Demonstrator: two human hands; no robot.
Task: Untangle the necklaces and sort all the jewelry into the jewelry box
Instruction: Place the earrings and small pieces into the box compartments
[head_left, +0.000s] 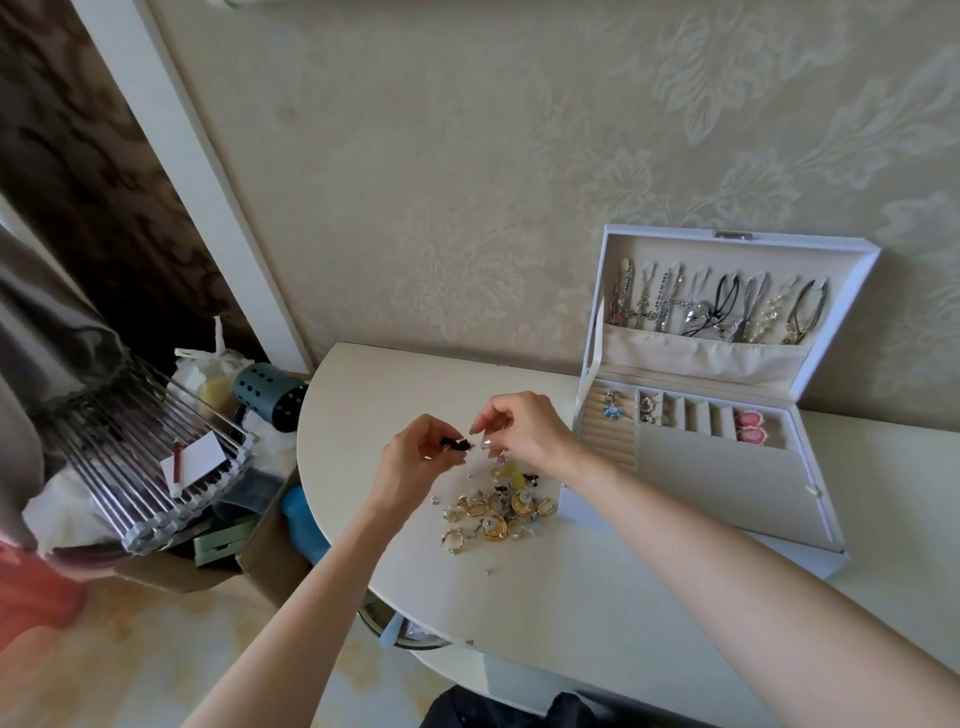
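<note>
My left hand (415, 457) pinches a small black jewelry piece (457, 444) above the white table (545, 597). Close to its right, my right hand (524, 428) has its fingers curled, the fingertips pinched at that piece's right end. Below both hands lies a pile of loose jewelry (498, 512), mostly gold earrings with a few small coloured pieces. The white jewelry box (810, 512) stands open at the right. Several necklaces (711, 306) hang in its lid. A blue earring (613, 408) and pink earrings (750, 427) lie in its tray compartments.
Left of the table stands a cardboard box with a metal roll-up rack (150, 462), a dark teal perforated holder (270, 397) and bags. A brown curtain hangs at the far left. The wallpapered wall runs behind the table and the jewelry box.
</note>
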